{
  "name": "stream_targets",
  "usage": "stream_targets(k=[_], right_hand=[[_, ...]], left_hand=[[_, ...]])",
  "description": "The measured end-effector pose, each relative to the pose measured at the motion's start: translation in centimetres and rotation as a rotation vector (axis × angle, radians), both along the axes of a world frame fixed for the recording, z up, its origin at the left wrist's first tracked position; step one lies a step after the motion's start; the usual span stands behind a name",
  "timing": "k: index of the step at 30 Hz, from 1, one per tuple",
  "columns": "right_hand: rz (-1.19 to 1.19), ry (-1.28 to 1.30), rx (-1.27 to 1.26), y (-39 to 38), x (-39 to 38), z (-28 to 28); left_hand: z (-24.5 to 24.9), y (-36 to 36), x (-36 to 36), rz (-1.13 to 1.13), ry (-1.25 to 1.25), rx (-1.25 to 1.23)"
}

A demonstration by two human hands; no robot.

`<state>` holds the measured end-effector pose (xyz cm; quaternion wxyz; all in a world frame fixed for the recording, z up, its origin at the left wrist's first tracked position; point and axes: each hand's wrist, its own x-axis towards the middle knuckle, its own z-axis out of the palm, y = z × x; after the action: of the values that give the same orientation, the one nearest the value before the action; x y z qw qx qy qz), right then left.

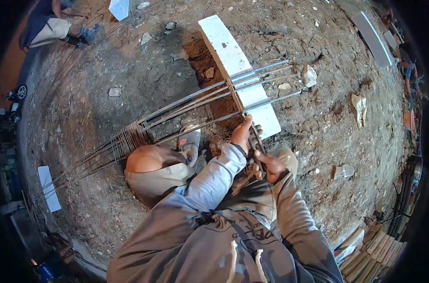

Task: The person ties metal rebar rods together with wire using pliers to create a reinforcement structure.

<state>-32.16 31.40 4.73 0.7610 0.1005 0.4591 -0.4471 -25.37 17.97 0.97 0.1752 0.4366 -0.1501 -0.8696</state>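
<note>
Long steel reinforcing bars (pixel 191 104) run from lower left up to a white block (pixel 266 101), with their near ends lying across it. A stirrup (pixel 233 94) frames the bars at the block's edge. Close to the stirrup's lower corner, my left hand (pixel 242 134) is closed around the upper end of a dark, slim metal piece (pixel 256 141). My right hand (pixel 271 167) sits just below, closed with the thumb up along the lower end of the same piece. Its exact kind I cannot tell. Many stirrups (pixel 129 137) are bunched on the bars by my left knee.
Under the block's left side lies a dug pit (pixel 209 70) of reddish soil. Another white block (pixel 49 188) props the bars' far end. Stones (pixel 309 75) and a crumpled wrapper (pixel 359 109) lie to the right. A person (pixel 54 28) crouches at upper left; stacked planks (pixel 374 254) are lower right.
</note>
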Motion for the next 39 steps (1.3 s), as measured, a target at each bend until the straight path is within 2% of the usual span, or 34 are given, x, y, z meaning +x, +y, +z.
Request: stream_targets(k=[1, 3, 5, 7, 8, 10, 11, 12, 13, 14, 15, 16, 17, 18, 19, 21, 23, 25, 26, 27, 29, 30, 31, 33, 35, 36, 37, 38, 39], right_hand=[[0.009, -0.091, -0.041, 0.3, 0.1, -0.1], [0.004, 0.081, 0.005, 0.1, 1.6, -0.4], [0.153, 0.307, -0.089, 0.6, 2.4, -3.9], [0.467, 1.178, -0.188, 0.9, 2.4, -6.1], [0.470, 1.181, -0.189, 0.6, 2.9, -4.2], [0.464, 1.802, 0.086, 0.4, 4.4, -0.4], [0.464, 1.802, 0.089, 0.3, 4.2, 0.0], [0.510, 1.696, 0.118, -0.1, 3.8, 0.3], [0.554, 1.591, 0.142, -0.6, 3.3, 0.5], [0.550, 1.414, 0.002, -0.5, 2.1, -0.2], [0.547, 1.415, -0.005, -0.2, 1.0, -0.6], [0.285, 0.709, -0.048, -0.1, 0.2, -0.1], [0.028, 0.006, -0.082, 0.0, -0.4, 0.2], [-0.012, -0.140, -0.161, 0.5, -0.5, -0.1], [-0.005, -0.133, -0.168, 0.6, 0.0, -0.5], [-0.072, -0.193, -0.152, 0.6, 1.3, -1.1], [-0.012, -0.172, -0.223, 0.6, 1.7, -1.5], [0.097, 0.057, -0.094, 0.3, 1.7, -1.9], [0.323, 0.244, -0.124, -0.3, 0.6, -1.2], [0.335, 0.254, -0.123, 0.0, 0.2, -1.6], [0.260, 0.569, -0.221, 1.1, 0.1, -4.2], [0.412, 0.821, -0.192, 1.5, -0.6, -6.0], [0.419, 0.819, -0.188, 1.5, -0.8, -5.7], [0.493, 0.883, -0.189, 1.2, -1.3, -4.9], [0.447, 0.901, -0.220, 0.8, -1.1, -2.6], [0.412, 0.752, -0.146, 0.2, -1.3, -0.9], [0.374, 0.602, -0.073, -0.1, -1.3, -0.1], [0.195, 0.357, -0.085, -0.1, -1.2, -0.2], [0.197, 0.354, -0.085, 0.0, -0.7, 0.1]], left_hand=[[0.1, 0.0, 0.2, 0.010, 0.105, 0.047], [-1.5, 0.2, 0.7, 0.004, 0.118, 0.076], [-1.3, 0.1, 0.7, -0.029, -0.004, 0.001], [-2.2, 0.2, 0.0, -0.025, -0.086, 0.024], [-2.0, 0.1, -0.4, -0.023, -0.158, 0.044], [-0.6, -0.2, -1.5, 0.017, -0.165, 0.123], [0.1, -0.2, -1.5, 0.065, -0.181, 0.209], [-0.8, -0.4, -0.7, 0.036, -0.093, 0.204], [-1.5, -0.7, 0.4, -0.039, -0.086, 0.123], [-1.4, -1.0, 1.1, -0.111, -0.228, -0.059], [-1.3, -1.3, 1.8, -0.185, -0.372, -0.242], [-0.1, -1.4, 2.6, -0.121, -0.268, -0.269], [-0.1, -1.9, 2.9, -0.114, -0.267, -0.273], [-0.1, -2.7, 3.0, -0.365, -0.565, -0.686], [0.0, -3.3, 2.9, -0.615, -0.864, -1.099], [1.6, -4.0, 2.7, -0.639, -0.886, -1.147], [2.9, -4.6, 2.6, -0.826, -0.954, -1.244], [3.1, -4.7, 2.3, -0.821, -0.966, -1.245], [2.4, -5.0, 2.5, -0.849, -0.906, -1.176], [1.7, -5.2, 2.7, -0.875, -0.844, -1.102], [0.0, -4.8, 3.0, -0.832, -0.811, -1.087], [-0.6, -4.5, 3.1, -0.701, -0.773, -1.094], [-0.9, -4.1, 3.3, -0.575, -0.736, -1.096], [-1.4, -3.8, 3.3, -0.583, -0.723, -1.079], [-1.5, -2.8, 3.4, -0.345, -0.381, -0.621], [-1.5, -2.5, 3.4, -0.223, -0.214, -0.395], [-1.4, -2.6, 3.4, -0.220, -0.218, -0.394], [-1.3, -2.7, 3.5, -0.247, -0.322, -0.416], [-1.2, -2.6, 3.4, -0.275, -0.425, -0.435]])
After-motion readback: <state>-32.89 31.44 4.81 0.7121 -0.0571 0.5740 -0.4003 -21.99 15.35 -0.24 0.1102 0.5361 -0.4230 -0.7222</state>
